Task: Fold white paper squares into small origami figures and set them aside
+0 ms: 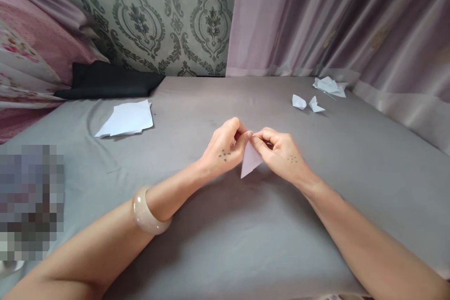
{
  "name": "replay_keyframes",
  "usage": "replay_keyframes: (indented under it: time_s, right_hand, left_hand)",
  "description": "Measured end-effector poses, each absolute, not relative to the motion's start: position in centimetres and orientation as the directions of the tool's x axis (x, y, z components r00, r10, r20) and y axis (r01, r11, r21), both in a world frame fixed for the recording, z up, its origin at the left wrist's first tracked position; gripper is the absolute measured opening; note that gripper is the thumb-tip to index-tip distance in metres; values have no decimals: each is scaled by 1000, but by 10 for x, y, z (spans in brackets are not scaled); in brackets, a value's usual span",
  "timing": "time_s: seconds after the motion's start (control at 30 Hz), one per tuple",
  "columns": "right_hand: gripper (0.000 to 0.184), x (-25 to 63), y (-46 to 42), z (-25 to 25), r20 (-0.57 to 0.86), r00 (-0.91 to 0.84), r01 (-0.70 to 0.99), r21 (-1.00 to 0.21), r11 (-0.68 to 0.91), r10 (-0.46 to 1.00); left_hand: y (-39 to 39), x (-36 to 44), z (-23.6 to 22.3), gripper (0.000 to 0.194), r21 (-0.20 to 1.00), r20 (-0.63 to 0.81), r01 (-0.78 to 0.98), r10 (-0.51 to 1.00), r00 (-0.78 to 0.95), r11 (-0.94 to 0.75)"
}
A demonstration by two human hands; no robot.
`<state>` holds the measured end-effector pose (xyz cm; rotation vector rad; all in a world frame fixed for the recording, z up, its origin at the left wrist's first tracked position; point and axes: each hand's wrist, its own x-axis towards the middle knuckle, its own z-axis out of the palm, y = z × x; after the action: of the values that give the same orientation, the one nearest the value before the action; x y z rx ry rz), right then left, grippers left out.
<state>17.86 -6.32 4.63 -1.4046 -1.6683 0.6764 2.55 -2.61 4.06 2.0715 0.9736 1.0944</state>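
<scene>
Between my two hands is a folded sheet of pale paper, its pointed corner hanging down toward me. My left hand pinches the paper's top edge between thumb and fingers. Close against it, my right hand pinches the same edge, thumb tips nearly touching. Both hands are closed, and they hide the upper part of the paper. Small dark dots mark the backs of both hands, and a pale bangle circles my left forearm.
A stack of white paper lies at left on the grey cloth. Two small folded paper pieces and a crumpled paper pile sit at back right. Black fabric lies at back left; curtains hang behind.
</scene>
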Motion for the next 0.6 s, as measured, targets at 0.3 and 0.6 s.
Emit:
replay_keyframes:
  time_s: [0.3,0.6]
  right_hand:
    - [31,181,-67,50,174,-63,497,-848,182,983]
    - [39,175,-68,49,161,-74,382,-907,177,984]
  left_hand:
    - [-24,25,43,26,835,278,289,813,511,-468]
    - [-21,26,39,32,843,377,207,820,431,-496]
